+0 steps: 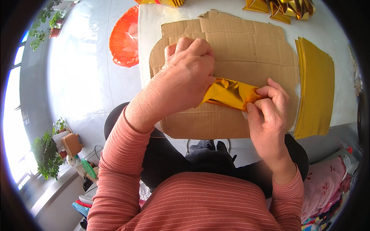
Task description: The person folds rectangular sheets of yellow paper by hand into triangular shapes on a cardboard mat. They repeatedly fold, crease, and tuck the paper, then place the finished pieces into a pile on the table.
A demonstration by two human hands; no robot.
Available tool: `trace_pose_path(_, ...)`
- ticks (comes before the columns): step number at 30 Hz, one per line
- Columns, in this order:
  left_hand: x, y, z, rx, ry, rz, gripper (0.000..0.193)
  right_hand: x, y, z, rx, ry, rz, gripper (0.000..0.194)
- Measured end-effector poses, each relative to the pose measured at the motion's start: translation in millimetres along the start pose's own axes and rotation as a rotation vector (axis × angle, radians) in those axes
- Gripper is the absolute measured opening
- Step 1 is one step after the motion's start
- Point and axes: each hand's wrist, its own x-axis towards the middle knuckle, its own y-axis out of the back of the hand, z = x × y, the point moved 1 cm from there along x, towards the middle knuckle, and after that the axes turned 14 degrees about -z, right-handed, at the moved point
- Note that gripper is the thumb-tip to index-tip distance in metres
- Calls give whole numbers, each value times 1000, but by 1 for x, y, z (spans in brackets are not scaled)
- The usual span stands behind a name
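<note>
A folded strip of shiny gold foil paper (231, 91) lies across a brown cardboard sheet (245, 47), its surface creased. My left hand (190, 65), fingers curled, grips the strip's left end and covers most of that end. At the other end, my right hand (270, 112) pinches the foil between thumb and fingers. To the right of the cardboard rests a stack of flat gold paper sheets (316, 92).
Folded gold foil pieces (284, 10) are heaped at the table's far right, with more gold pieces (164, 2) at the far left. A red plastic bag (123, 37) hangs or stands beside the table's left edge. Potted plants (47, 154) line the window side.
</note>
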Motion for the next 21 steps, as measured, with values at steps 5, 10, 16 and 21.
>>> trace_pose_path(5,0,-1,1,-10,11,3,10,0,1,0,-21,-4,10,17)
trace_pose_path(10,-1,-4,3,-13,-83,112,16,0,2,-1,-32,-3,16,17)
trace_pose_path(16,-9,-11,14,158,-298,95,33,-1,2,-1,-9,-7,19,18)
trace_pose_path(21,-11,-17,15,207,-336,138,33,-2,1,0,12,3,20,16)
